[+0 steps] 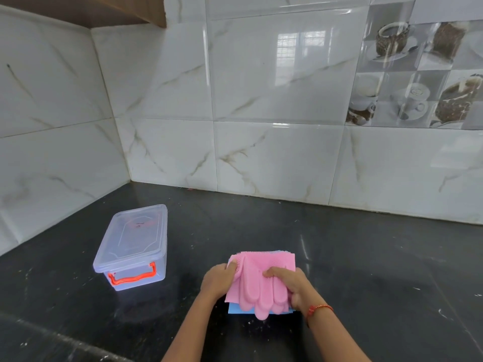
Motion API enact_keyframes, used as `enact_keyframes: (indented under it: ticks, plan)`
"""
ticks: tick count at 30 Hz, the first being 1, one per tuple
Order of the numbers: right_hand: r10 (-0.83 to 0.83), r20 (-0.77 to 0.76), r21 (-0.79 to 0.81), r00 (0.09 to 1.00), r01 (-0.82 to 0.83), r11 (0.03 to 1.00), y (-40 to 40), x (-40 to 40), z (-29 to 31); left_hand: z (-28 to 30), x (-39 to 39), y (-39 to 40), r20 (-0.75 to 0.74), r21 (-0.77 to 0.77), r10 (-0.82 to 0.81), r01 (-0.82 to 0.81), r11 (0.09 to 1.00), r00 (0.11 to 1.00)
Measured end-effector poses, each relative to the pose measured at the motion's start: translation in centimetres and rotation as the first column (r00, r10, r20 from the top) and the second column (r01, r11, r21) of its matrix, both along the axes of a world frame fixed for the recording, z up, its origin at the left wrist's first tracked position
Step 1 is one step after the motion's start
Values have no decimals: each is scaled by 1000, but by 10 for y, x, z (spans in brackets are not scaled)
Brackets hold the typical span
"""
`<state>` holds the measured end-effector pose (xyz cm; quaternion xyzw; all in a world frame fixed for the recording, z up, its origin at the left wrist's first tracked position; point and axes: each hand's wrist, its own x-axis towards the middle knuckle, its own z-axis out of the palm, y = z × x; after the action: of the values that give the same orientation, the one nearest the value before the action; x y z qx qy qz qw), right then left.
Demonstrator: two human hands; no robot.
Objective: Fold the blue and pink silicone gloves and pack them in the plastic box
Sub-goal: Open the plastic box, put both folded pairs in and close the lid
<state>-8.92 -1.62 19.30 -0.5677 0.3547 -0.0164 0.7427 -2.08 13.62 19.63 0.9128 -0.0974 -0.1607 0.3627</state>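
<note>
The pink silicone glove (261, 280) lies folded over on the black counter, its fingers pointing toward me. Beneath it the blue glove (236, 309) shows only as a strip at the near edge and a sliver at the far edge. My left hand (218, 279) grips the stack's left edge, thumb on top. My right hand (290, 283) holds the right side, fingers curled over the pink glove. The clear plastic box (132, 246) with an orange handle stands to the left, its lid closed.
The black stone counter (366, 257) runs to a white marble-tiled wall behind and on the left. The counter's front edge crosses the bottom left corner. A red thread is tied round my right wrist.
</note>
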Motion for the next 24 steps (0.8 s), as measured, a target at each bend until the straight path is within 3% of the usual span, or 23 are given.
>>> enact_keyframes:
  ticks: [3, 5, 8, 11, 13, 19, 24]
  plan:
    - [13, -2, 5, 1000, -13, 1000, -3, 2, -3, 3, -1, 9, 108, -45, 27, -22, 999, 994]
    - [11, 0, 5, 1000, -11, 1000, -4, 2, -2, 6, 2, 19, 272, -110, 125, -98, 989, 954]
    - [17, -8, -1, 1000, -17, 1000, -2, 3, -2, 16, 10, 42, 565, -82, 221, -212, 974, 795]
    - [21, 4, -8, 1000, -21, 1000, -4, 6, -5, 21, 26, 74, 769, 123, 115, -323, 938, 628]
    - [35, 13, -13, 999, -35, 999, -4, 6, -4, 20, 37, 98, 788, 216, 92, -414, 884, 609]
    - [60, -5, -25, 998, -60, 998, -6, 5, -2, 15, 43, 132, 635, 357, 208, -521, 775, 744]
    - [65, -5, -43, 998, -65, 997, -5, 5, -1, 3, 47, 128, 704, 422, 12, -432, 797, 710]
